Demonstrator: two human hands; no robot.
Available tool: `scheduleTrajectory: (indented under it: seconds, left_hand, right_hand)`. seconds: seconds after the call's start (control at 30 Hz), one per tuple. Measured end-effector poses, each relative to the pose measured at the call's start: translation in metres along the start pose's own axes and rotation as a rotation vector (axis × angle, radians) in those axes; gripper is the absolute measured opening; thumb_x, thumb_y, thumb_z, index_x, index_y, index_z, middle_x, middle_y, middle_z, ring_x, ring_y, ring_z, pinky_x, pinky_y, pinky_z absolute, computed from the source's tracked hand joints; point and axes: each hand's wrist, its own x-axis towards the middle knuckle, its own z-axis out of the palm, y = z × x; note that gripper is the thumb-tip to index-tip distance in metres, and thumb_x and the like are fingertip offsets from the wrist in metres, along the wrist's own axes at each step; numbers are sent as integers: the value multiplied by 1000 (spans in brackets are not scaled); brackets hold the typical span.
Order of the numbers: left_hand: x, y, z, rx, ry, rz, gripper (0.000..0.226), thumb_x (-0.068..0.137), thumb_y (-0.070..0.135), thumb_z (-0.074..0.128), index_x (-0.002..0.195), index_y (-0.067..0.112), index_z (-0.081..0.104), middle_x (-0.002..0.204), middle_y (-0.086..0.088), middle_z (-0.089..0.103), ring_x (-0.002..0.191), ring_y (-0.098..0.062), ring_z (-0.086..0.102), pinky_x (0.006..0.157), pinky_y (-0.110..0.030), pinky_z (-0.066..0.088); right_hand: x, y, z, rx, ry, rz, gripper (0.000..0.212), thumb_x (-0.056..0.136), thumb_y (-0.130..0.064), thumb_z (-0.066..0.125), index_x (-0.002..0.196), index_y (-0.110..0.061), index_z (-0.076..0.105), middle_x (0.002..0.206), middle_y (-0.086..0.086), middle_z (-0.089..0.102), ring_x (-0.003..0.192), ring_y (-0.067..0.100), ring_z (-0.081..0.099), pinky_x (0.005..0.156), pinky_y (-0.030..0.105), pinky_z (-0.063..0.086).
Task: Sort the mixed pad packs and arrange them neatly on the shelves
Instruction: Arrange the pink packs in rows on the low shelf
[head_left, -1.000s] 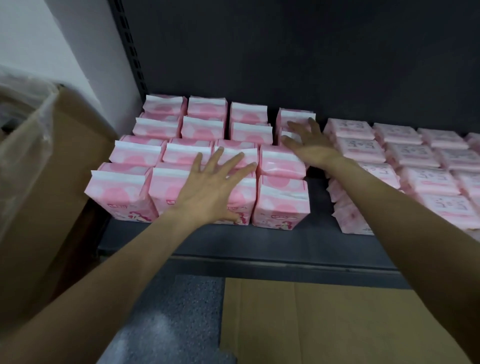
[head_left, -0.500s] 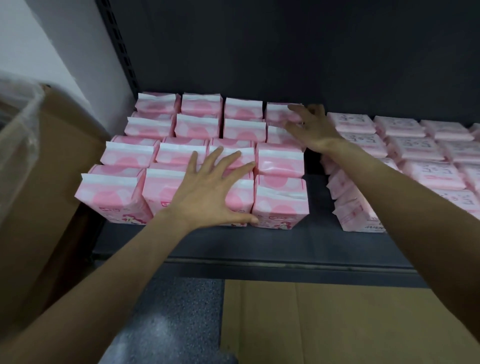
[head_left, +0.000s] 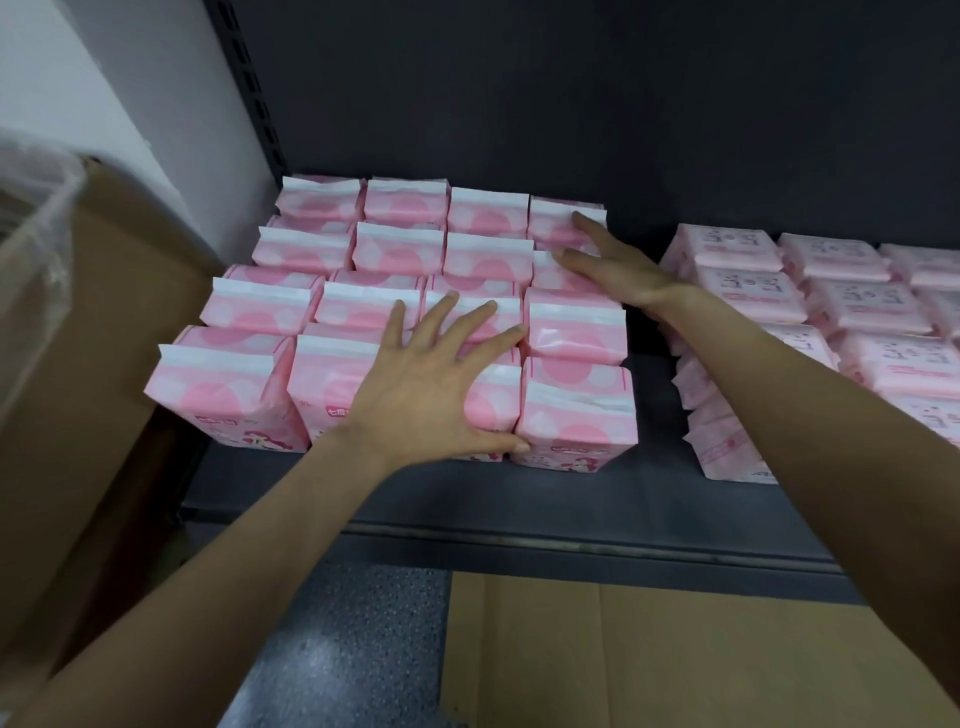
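Since the earlier frame your right hand (head_left: 618, 267) has slid off the back corner and now lies along the right flank of the pink block; your left hand (head_left: 434, 387) has kept its place on the front row, thumb lower on the front face. Left grip: fingers spread and straight, palm flat across the tops of the second and third front packs (head_left: 332, 384), thumb tip touching the front of the fourth pack (head_left: 576, 410); nothing clamped. Right grip: fingers straight and together, pressed against the side of the rear right packs (head_left: 563, 221); nothing clamped. Pink block stands upright in four columns on the left part of the shelf (head_left: 571, 499), rows touching, back row against the dark rear panel (head_left: 571, 104). Paler flat packs (head_left: 737, 265) lie stacked on the right part of the shelf, apart from the block; your right forearm crosses the gap between them. Cardboard box (head_left: 93, 364) with clear plastic liner (head_left: 31, 208) stands left of the shelf; flattened cardboard (head_left: 623, 654) lies on the floor below.
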Motion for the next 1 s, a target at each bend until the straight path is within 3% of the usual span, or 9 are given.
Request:
scheduleTrajectory:
  seconds: [0.17,0.33,0.43,0.6,0.7,0.83,1.0]
  left_hand:
    - [1,0,-1,-5,-46,-3,109,54,97,16,148,46,-7,161,8,-1,147,-21,-8,116,-58,-1]
    - [-2,1,-9,-1,-140,-21,115,53,99,30,145,48,-17,159,9,-14,146,-19,-18,115,-57,-7]
    - [-9,-2,-14,42,-127,-24,117,57,93,44,145,46,-18,159,6,-15,146,-22,-17,114,-59,-8]
    - [-30,-21,-19,142,-32,-118,117,59,87,51,144,44,-16,161,3,-4,147,-28,-8,110,-64,-7]
    - [-42,-32,-14,174,-82,-197,119,60,83,58,146,45,-14,161,6,-5,147,-32,-5,111,-67,2]
    - [-32,-33,-9,159,-79,-147,117,62,74,66,147,45,-9,161,9,1,147,-31,1,113,-64,9]
    - [-26,-35,-5,170,-39,-107,116,62,74,66,148,42,-5,160,6,11,147,-29,6,112,-62,13]
  right_hand:
    - [4,2,1,0,-48,-23,72,93,-58,42,151,-34,7,158,-2,17,143,20,23,113,28,22]
    - [-23,-2,-10,-80,-43,-54,77,86,-73,33,149,-42,3,160,-3,-5,147,16,-3,118,39,7]
    - [-68,-9,-10,-121,9,-124,81,81,-75,43,147,-46,6,160,-3,-6,146,11,-9,119,41,6]
    - [-142,-8,25,-287,-35,-155,113,57,-68,73,141,-59,-1,157,-4,-22,147,21,-8,118,46,15]
    - [-148,-5,47,-427,-61,-129,121,62,-56,80,144,-54,-8,153,-3,-32,146,31,-11,116,49,21]
    - [-144,0,51,-538,1,-138,116,69,-46,79,146,-49,-8,154,0,-30,146,32,0,107,47,37]
    - [-143,-4,53,-593,61,-142,113,72,-43,78,150,-39,-4,154,9,-27,136,39,31,98,40,44]
